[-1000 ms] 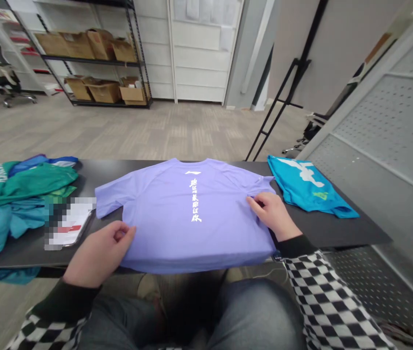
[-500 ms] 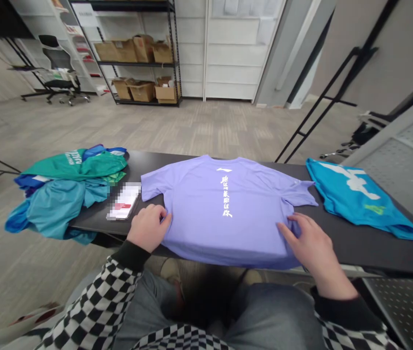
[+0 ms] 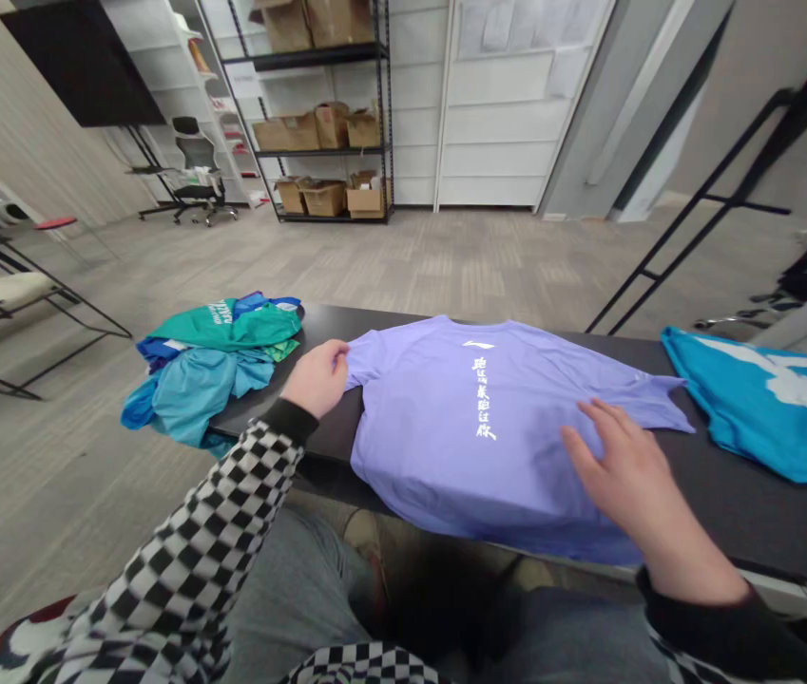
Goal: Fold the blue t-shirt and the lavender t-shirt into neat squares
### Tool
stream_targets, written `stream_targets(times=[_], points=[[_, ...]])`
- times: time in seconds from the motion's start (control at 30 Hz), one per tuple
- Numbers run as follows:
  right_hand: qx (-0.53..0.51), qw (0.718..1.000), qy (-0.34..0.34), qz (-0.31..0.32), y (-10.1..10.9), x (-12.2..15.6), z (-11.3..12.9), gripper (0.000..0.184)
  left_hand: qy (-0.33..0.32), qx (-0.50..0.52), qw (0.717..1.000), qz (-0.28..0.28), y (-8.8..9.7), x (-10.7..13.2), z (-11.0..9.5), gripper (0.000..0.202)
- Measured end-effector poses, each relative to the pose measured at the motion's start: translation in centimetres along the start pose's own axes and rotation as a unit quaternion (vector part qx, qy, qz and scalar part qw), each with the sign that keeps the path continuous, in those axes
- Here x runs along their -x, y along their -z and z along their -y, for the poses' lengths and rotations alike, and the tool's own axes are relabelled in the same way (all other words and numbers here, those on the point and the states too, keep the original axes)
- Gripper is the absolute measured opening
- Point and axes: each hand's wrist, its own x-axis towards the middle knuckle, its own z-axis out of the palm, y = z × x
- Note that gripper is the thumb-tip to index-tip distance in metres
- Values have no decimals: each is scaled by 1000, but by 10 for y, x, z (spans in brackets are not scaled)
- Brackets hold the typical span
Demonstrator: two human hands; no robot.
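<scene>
A lavender T-shirt (image 3: 424, 418) lies spread on the dark table, white lettering running down its middle and its hem drooping over the near edge. At the sleeve on the left, my left hand (image 3: 318, 378) is closed, with the sleeve's end pinched between thumb and fingers. My right hand (image 3: 621, 465) hovers over the right side of the shirt, fingers apart and holding nothing. Left of my left hand is a crumpled pile of green and blue shirts (image 3: 196, 380). To the right, a bright blue shirt (image 3: 752, 408) with a white print lies flat, close to the lavender sleeve.
The narrow black table (image 3: 745, 513) runs across in front of my knees. Beyond it stand a metal rack (image 3: 321, 59) with cardboard boxes, an office chair (image 3: 193, 171) and a black stand frame (image 3: 688, 209). Carpeted floor lies between.
My left hand has gone from the shirt's side up to its left sleeve and pinches it. My right hand has come off the shirt's side and opened. The view has swung left.
</scene>
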Motion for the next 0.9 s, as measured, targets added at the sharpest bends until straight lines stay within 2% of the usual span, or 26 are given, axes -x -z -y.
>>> stream_targets(times=[0.1, 0.2, 0.3, 0.4, 0.5, 0.57, 0.67, 0.73, 0.8, 0.9], points=[[-6, 996, 41, 78, -17, -25, 60, 64, -35, -65, 990, 118, -25, -58, -12, 56], [27, 987, 24, 155, -36, -36, 89, 69, -19, -97, 977, 189, -55, -91, -18, 69], [54, 982, -6, 182, -46, -36, 89, 73, 36, -133, 969, 204, -74, -98, -11, 97], [62, 980, -18, 187, -46, -31, 86, 76, 87, -182, 956, 212, -80, -97, -3, 114], [61, 978, -21, 197, -40, -28, 90, 77, 105, -217, 947, 210, -79, -99, -7, 119], [45, 976, -16, 214, -36, -32, 89, 79, 71, -213, 956, 188, -82, -100, -16, 112], [9, 973, -19, 231, -29, -53, 74, 77, -38, -158, 972, 170, -96, -98, -35, 94], [14, 978, -43, 202, -24, -77, 52, 74, -94, -131, 968, 194, -108, -95, -47, 90], [43, 982, -80, 165, -21, -104, 21, 72, -110, -132, 959, 225, -118, -93, -55, 95], [75, 974, -106, 188, -21, -129, -34, 73, -92, -153, 950, 257, -123, -95, -57, 109]])
